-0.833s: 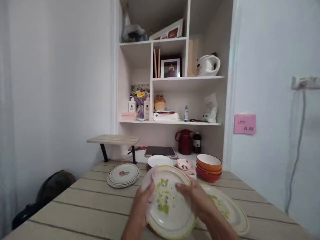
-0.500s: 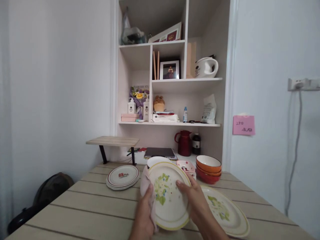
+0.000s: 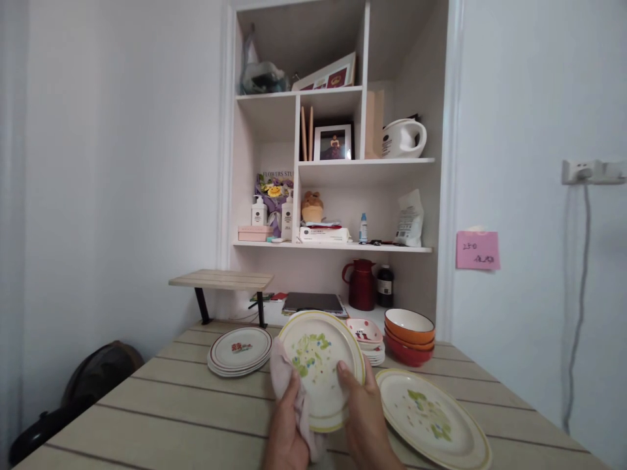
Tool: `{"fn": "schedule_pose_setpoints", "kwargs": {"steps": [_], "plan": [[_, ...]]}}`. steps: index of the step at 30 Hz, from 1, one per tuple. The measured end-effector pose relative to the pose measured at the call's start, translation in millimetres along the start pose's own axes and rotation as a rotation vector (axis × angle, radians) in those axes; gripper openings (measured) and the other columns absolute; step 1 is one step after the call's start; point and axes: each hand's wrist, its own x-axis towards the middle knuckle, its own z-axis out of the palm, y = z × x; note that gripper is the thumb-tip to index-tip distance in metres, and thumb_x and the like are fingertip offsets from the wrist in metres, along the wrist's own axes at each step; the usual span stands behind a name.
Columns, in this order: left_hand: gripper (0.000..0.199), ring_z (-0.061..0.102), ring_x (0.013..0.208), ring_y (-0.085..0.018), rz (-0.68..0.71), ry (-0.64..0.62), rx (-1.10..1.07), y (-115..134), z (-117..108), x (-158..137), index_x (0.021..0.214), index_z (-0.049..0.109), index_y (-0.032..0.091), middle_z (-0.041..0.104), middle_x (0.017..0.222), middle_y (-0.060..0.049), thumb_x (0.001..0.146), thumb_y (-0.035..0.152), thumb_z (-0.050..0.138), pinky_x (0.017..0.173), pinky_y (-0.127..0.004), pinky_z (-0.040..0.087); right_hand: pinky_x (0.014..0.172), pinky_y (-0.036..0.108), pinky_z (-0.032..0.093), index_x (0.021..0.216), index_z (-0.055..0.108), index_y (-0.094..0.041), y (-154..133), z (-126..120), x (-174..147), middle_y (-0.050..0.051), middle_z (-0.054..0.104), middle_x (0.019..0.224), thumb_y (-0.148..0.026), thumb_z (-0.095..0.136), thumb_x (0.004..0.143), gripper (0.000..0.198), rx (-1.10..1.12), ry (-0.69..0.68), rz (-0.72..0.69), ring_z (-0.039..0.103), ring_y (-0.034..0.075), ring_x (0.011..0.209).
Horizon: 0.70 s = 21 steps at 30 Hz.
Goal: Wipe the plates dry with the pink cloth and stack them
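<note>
Obs., counts: 1 cream ceramic plate, rounded, w/ yellow-green rim (image 3: 321, 395), in hands; 1 pale pink soft cloth (image 3: 283, 369); 1 larger cream ceramic plate, oval-looking, same rim colour (image 3: 435, 418), flat on R side of tabletop; 1 stack of white plates w/ dark red rim line (image 3: 240, 349) at L, approx. 3; 3 nested bowls, orange & red outside, top one white inside (image 3: 409, 336); 1 stack of small pink-and-white dishes w/ red print (image 3: 365, 333), no. unclear. All stacks on pale wood-look slatted table (image 3: 196, 418).

Held plate: glossy, green leaves + small blue flowers printed on face, thin inner ring nr rim. Position: up off table, tilted, face twd viewer, btwn L stack & larger plate.

R hand (image 3: 367, 418): thumb pressed on plate face nr R edge, fingers behind; pinching plate. L hand (image 3: 289, 424): thumb clamps cloth at plate's lower L edge; other fingers mostly hidden, can't tell if spread. Cloth drapes along L edge, hangs below hand.
</note>
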Motion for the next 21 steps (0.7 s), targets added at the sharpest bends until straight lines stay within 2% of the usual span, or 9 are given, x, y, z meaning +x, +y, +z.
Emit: {"fn": "schedule_pose_setpoints", "kwargs": {"steps": [3, 6, 10, 13, 16, 21], "plan": [[0.049, 0.069, 0.102, -0.033, 0.068, 0.046, 0.060, 10.2, 4.3, -6.0, 0.123, 0.061, 0.011, 0.074, 0.108, -0.018, 0.078, 0.029, 0.071, 0.086, -0.045, 0.057, 0.072, 0.039, 0.057, 0.143, 0.039, -0.022, -5.2, 2.2, 2.1, 0.009, 0.076, 0.099, -0.030, 0.074, 0.067, 0.083, 0.028, -0.075, 0.085, 0.072, 0.028, 0.084], [0.053, 0.070, 0.099, -0.033, 0.179, 0.060, 0.129, 18.1, 6.1, -9.5, 0.123, 0.061, 0.012, 0.075, 0.105, -0.018, 0.075, 0.027, 0.074, 0.083, -0.045, 0.058, 0.069, 0.037, 0.056, 0.141, 0.041, -0.018, -14.9, -1.4, 7.4, 0.009, 0.077, 0.091, -0.019, 0.073, 0.062, 0.085, -0.016, -0.100, 0.193, 0.072, 0.027, 0.078], [0.063, 0.070, 0.099, -0.032, 0.290, 0.037, 0.180, 23.0, 6.6, -11.9, 0.128, 0.057, 0.016, 0.075, 0.106, -0.016, 0.070, 0.023, 0.079, 0.082, -0.043, 0.058, 0.062, 0.033, 0.054, 0.139, 0.043, -0.021, -31.0, -11.2, 14.5, 0.006, 0.077, 0.090, -0.017, 0.070, 0.062, 0.082, -0.053, -0.170, 0.272, 0.071, 0.025, 0.073], [0.068, 0.070, 0.099, -0.032, 0.294, -0.001, 0.229, 23.9, 6.6, -13.8, 0.129, 0.055, 0.016, 0.076, 0.103, -0.015, 0.067, 0.023, 0.082, 0.084, -0.042, 0.057, 0.061, 0.032, 0.054, 0.139, 0.042, -0.027, -45.9, -17.8, 19.2, 0.004, 0.077, 0.092, -0.021, 0.071, 0.065, 0.080, -0.070, -0.209, 0.266, 0.071, 0.024, 0.074], [0.073, 0.070, 0.099, -0.033, 0.241, -0.058, 0.281, 23.4, 5.1, -14.6, 0.131, 0.054, 0.014, 0.076, 0.102, -0.016, 0.065, 0.025, 0.083, 0.087, -0.043, 0.055, 0.063, 0.031, 0.053, 0.139, 0.042, -0.030, -60.4, -23.7, 23.0, 0.002, 0.076, 0.086, -0.023, 0.074, 0.068, 0.078, -0.104, -0.223, 0.258, 0.071, 0.022, 0.073], [0.079, 0.070, 0.100, -0.033, 0.176, -0.137, 0.335, 23.7, -0.1, -14.6, 0.135, 0.051, 0.014, 0.075, 0.105, -0.018, 0.065, 0.027, 0.084, 0.091, -0.043, 0.052, 0.078, 0.040, 0.054, 0.133, 0.051, -0.026, -70.5, -31.0, 21.8, 0.007, 0.075, 0.098, -0.027, 0.077, 0.070, 0.069, -0.140, -0.401, 0.277, 0.071, 0.025, 0.085]]}}
